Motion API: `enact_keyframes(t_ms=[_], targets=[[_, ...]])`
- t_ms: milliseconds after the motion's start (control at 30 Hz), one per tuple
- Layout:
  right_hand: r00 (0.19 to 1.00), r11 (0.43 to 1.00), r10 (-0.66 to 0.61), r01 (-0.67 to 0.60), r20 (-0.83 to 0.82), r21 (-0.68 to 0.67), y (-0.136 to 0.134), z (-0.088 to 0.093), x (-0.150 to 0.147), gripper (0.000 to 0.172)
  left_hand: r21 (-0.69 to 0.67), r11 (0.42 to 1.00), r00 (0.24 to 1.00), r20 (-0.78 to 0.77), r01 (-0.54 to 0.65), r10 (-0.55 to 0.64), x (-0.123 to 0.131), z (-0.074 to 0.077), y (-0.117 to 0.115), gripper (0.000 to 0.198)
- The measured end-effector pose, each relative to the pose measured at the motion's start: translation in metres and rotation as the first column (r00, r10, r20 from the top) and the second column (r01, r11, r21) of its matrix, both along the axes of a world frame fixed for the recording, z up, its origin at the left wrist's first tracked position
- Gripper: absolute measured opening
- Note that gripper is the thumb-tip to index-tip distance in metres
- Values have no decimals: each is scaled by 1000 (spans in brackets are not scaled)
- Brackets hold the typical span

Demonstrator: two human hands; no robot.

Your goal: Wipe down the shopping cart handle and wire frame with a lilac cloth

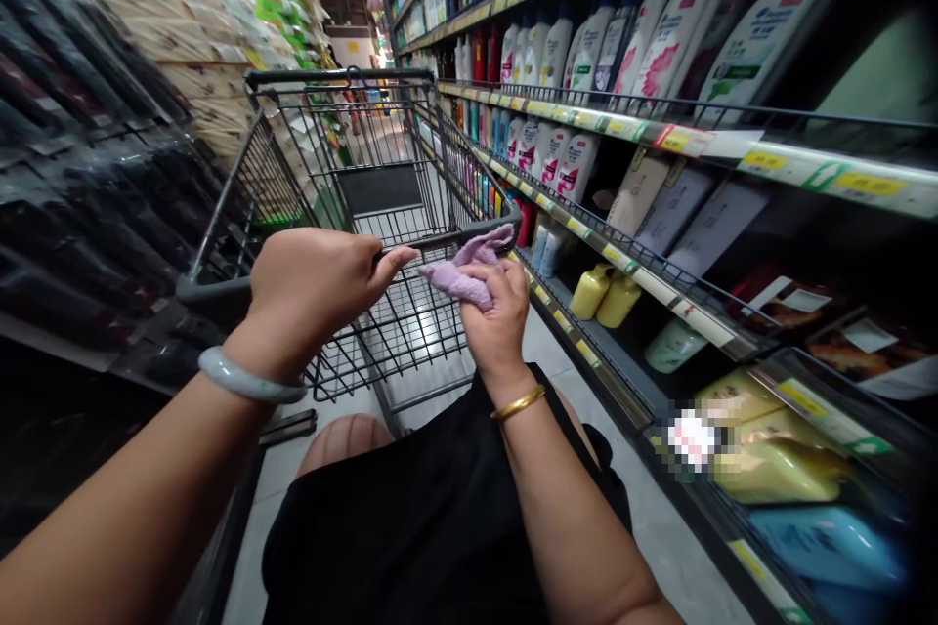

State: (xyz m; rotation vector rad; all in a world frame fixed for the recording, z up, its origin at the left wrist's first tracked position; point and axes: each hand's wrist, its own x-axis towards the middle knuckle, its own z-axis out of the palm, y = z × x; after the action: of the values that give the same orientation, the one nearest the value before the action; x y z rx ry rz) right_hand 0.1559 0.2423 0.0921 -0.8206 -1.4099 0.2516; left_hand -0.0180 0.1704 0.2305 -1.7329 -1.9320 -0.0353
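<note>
My left hand (315, 273), with a pale bangle at its wrist, is closed round the handle (216, 289) of a metal shopping cart (381, 190). Its thumb points right along the bar, while the other fingers are mostly hidden behind the hand. A crumpled light purple cloth (465, 287) is bunched in my right hand (499, 317), whose fingers are closed on it. That hand is at the right part of the handle, and the cloth covers some of the bar. Wire mesh is all that shows inside the cart's basket.
Shelves along the right hold shampoo bottles (674, 39), several boxes (678, 215) and yellow pump bottles (605, 295). Dark plastic-wrapped goods (95, 215) hang close on the left. The tiled floor (432, 332) runs ahead between them. My knees are just behind the cart.
</note>
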Motion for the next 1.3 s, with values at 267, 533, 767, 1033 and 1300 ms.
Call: enact_keyframes(t_ms=[267,533,767,1033,1300], targets=[[995,995,-103,102,-17,-20,3,-9,2,33,46,999,997,76,16,-20,-9,-2,7,84],[990,990,-139,139,-5,10,4,-9,8,30,40,999,999,-32,12,-11,-28,-3,11,90],[936,990,110,-133,335,46,-18,-13,-18,27,67,998,1000,-28,9,-7,-50,-2,12,85],[989,978,36,-65,-142,-199,14,-17,0,26,138,967,970,87,214,-228,-67,-5,15,95],[961,927,69,-162,-270,-339,14,-13,-6,35,190,907,886,211,376,-412,36,7,43,64]])
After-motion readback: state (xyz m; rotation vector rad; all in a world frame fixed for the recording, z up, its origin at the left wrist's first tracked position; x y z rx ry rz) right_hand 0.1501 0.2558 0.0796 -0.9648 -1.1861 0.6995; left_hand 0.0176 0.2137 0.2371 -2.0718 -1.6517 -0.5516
